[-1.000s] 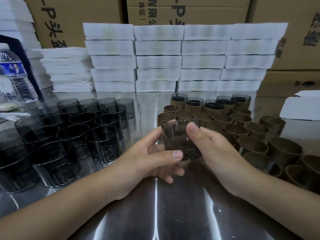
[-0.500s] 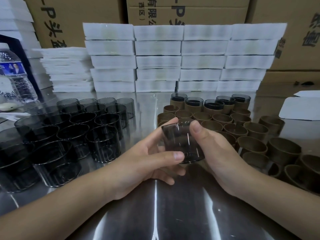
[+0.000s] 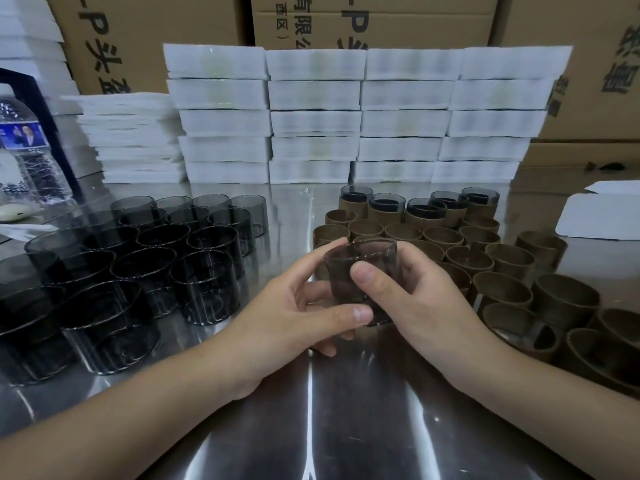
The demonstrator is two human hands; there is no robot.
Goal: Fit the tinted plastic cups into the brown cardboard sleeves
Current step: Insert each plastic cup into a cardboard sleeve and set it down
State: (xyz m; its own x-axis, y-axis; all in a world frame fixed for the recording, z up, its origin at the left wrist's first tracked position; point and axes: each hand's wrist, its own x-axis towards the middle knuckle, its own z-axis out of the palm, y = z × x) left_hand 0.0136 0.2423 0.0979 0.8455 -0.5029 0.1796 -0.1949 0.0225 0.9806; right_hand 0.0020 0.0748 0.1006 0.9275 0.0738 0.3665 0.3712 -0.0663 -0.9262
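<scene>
A tinted plastic cup [image 3: 346,271] is held above the metal table at centre. My left hand [image 3: 294,313] grips it from the left, thumb across its base. My right hand [image 3: 405,299] grips it from the right, thumb on its front wall. Several loose tinted cups [image 3: 204,285] stand in a group on the left. Several empty brown cardboard sleeves [image 3: 502,261] stand on the right. Behind them is a row of sleeves with cups fitted in them [image 3: 386,207].
Stacks of white boxes [image 3: 360,116] line the back of the steel table [image 3: 311,427], with brown cartons behind. A water bottle [image 3: 24,157] stands at far left. Flat white card [image 3: 602,216] lies at far right.
The cup has turned a little between my hands and my right thumb has slid down onto its front wall. The left hand keeps its hold.
</scene>
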